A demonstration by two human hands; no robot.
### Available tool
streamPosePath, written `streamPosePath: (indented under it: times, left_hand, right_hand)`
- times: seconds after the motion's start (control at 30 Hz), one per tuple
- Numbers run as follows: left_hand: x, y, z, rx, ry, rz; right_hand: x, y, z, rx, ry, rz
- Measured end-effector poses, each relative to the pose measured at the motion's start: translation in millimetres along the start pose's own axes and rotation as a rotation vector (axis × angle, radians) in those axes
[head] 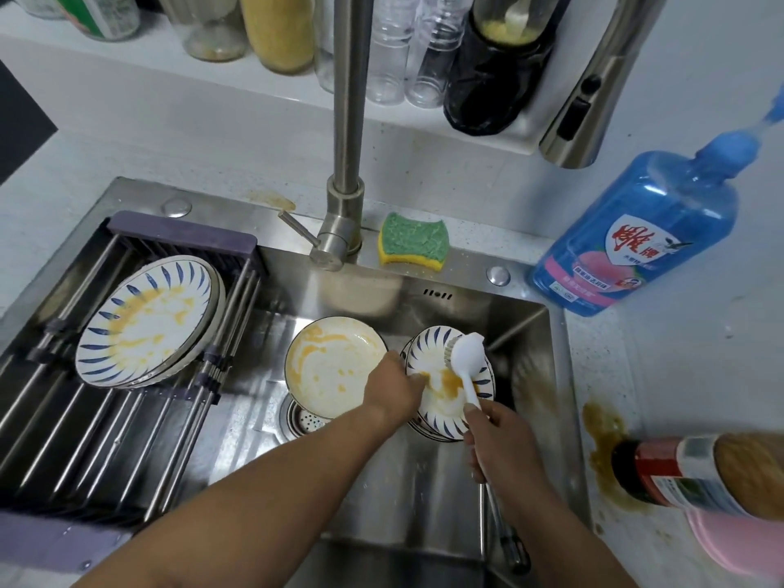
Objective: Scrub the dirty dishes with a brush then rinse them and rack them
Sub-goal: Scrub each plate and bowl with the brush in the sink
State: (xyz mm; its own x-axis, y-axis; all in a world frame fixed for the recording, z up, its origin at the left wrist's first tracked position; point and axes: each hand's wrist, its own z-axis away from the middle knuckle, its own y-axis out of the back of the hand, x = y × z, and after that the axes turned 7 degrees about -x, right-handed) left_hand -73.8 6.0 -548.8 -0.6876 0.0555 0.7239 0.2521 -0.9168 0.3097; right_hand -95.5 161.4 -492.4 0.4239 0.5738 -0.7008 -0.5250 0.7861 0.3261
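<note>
In the steel sink (pixel 428 494) my left hand (pixel 392 386) grips the left rim of a small blue-striped plate (pixel 437 401) smeared with orange sauce. My right hand (pixel 494 437) holds a white dish brush (pixel 464 356) by its handle, with the bristle head against the plate's upper part. Under that plate lies at least one more of the same kind. To its left a white bowl (pixel 331 371) with yellow streaks leans over the drain. On the roll-up rack (pixel 97 435) at the left sit stacked dirty blue-striped plates (pixel 148 320).
The faucet (pixel 345 163) rises behind the sink, with a green-yellow sponge (pixel 413 244) beside its base. A blue detergent bottle (pixel 640 235) stands at the right. A sauce bottle (pixel 695 473) lies on the stained right counter near a pink object (pixel 738 545). Jars line the back shelf.
</note>
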Motion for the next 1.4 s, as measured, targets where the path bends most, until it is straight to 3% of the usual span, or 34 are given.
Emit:
streamPosePath:
  times: [0.13,0.3,0.53,0.73,0.83,0.97,1.1,1.2,1.4]
  left_hand:
    - [-4,14,12,-0.051,0.054,0.288]
    - [-5,44,34,-0.298,0.114,0.628]
    - [7,103,88,-0.406,0.040,0.716]
    - [17,126,150,-0.590,0.000,0.700]
    - [15,129,175,-0.612,-0.036,0.769]
    - [4,135,190,-0.595,-0.083,0.926]
    - [5,138,207,-0.591,-0.125,1.021]
    - [14,137,216,-0.603,-0.159,0.997]
    - [24,128,234,-0.699,-0.215,0.994]
  right_hand:
    - [-13,9,9,-0.010,0.049,0.159]
    - [-33,34,27,-0.050,0.149,0.666]
    - [-62,46,86,-0.011,0.310,1.175]
    - [-110,20,124,-0.027,0.417,1.088]
    - [-113,1,157,-0.074,0.484,0.954]
    - [-104,-2,195,-0.189,0.492,1.057]
    - [-120,25,200,-0.007,0.401,1.153]
    - [-143,29,201,0.075,0.387,1.090]
    - [-155,-6,226,-0.118,0.505,1.038]
